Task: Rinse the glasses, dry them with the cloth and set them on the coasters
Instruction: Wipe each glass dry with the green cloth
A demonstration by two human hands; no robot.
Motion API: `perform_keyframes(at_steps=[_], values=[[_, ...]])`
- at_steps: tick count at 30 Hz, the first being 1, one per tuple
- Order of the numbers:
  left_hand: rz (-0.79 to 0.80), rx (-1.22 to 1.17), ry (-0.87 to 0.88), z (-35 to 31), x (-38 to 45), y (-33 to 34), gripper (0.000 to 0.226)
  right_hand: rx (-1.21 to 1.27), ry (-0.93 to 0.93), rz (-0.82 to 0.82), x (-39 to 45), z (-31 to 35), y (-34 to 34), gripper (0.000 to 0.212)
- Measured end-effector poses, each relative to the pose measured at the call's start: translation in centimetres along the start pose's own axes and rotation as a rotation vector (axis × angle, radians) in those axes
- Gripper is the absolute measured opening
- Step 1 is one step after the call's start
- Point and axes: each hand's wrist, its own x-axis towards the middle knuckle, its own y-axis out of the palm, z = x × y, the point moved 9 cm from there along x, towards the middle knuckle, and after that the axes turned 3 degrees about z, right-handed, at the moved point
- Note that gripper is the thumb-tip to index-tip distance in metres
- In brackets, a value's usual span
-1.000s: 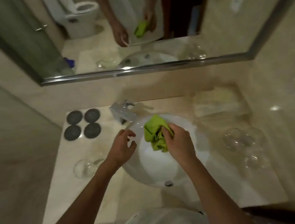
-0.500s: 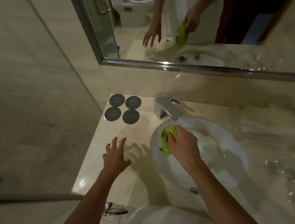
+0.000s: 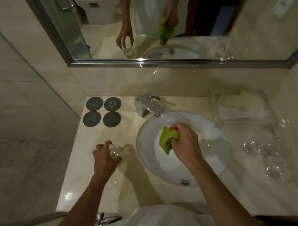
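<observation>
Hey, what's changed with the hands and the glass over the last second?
The left hand left the basin, swung out over the counter and now has its fingers curled around the glass standing left of the sink. The right hand stayed over the sink, gripping the green cloth throughout. The four coasters stay bare, and the other glasses remain on the right.

The four round dark coasters [image 3: 101,111] lie on the beige stone counter [image 3: 74,180] beyond the left hand [image 3: 104,159]; the clear drinking glass [image 3: 115,151] stands under that hand's fingers; the round white basin [image 3: 184,149] lies below the right hand [image 3: 184,142], the square chrome tap [image 3: 149,106] beyond it. The crumpled green cloth [image 3: 167,139] sits in the right hand over the basin; three clear glasses [image 3: 266,155] stand on the counter right of that hand.
</observation>
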Motion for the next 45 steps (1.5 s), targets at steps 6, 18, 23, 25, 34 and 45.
perform_keyframes(at_steps=[6,18,23,25,34,45], values=[[-0.037,-0.242,-0.007,-7.4,-1.2,-2.1,0.066,0.06,0.061,-0.003,0.3,-1.5,-1.2,0.04],[0.686,-1.361,-0.642,-15.7,-7.2,8.7,0.047,0.15,0.334,-0.055,0.4,-5.0,-7.3,0.025],[0.796,-1.429,-0.661,-17.5,-8.2,10.8,0.063,0.037,0.313,-0.037,-0.1,-6.0,-8.1,0.048],[0.791,-1.419,-0.678,-17.9,-8.4,11.0,0.064,0.011,0.254,-0.038,-0.1,-6.0,-8.1,0.038],[0.631,-1.29,-0.696,-18.0,-9.1,10.9,0.049,0.08,0.176,-0.082,0.1,-6.2,-9.2,0.033],[0.31,-0.898,-0.339,-20.0,-7.5,6.5,0.078,0.287,-0.03,0.241,-0.4,-2.5,-5.9,0.02]])
